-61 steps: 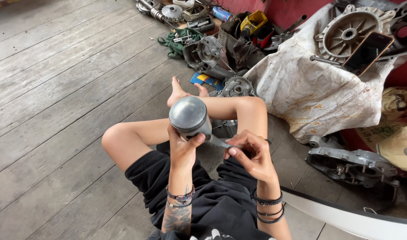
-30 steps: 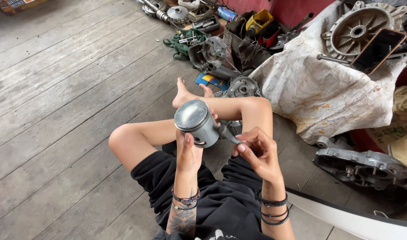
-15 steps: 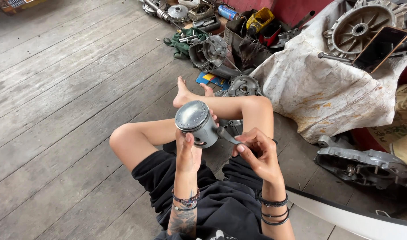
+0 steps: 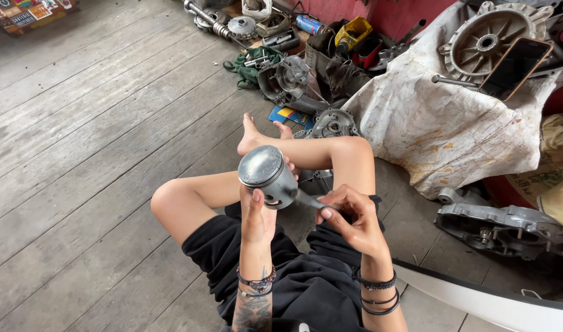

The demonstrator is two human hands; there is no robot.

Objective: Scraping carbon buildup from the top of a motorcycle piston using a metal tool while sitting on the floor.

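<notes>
I sit cross-legged on a wooden plank floor. My left hand [image 4: 260,215] grips a grey metal piston [image 4: 266,172] from below, its round crown tilted up and away from me. My right hand [image 4: 349,218] pinches a thin dark tool or pin [image 4: 306,200] that reaches into the side of the piston. Both hands are held over my lap, above my crossed legs.
Engine parts lie ahead: a crankcase half [image 4: 287,80], a round cover [image 4: 333,123], a green rag [image 4: 247,67], a yellow container [image 4: 352,31]. To the right, a stained white cloth [image 4: 441,129] carries a finned casing [image 4: 487,40] and a phone [image 4: 515,67]. Another casing [image 4: 502,224] lies at right.
The piston has tilted slightly so its crown faces more up and left. My hands have kept their grips, and my view has shifted a little.
</notes>
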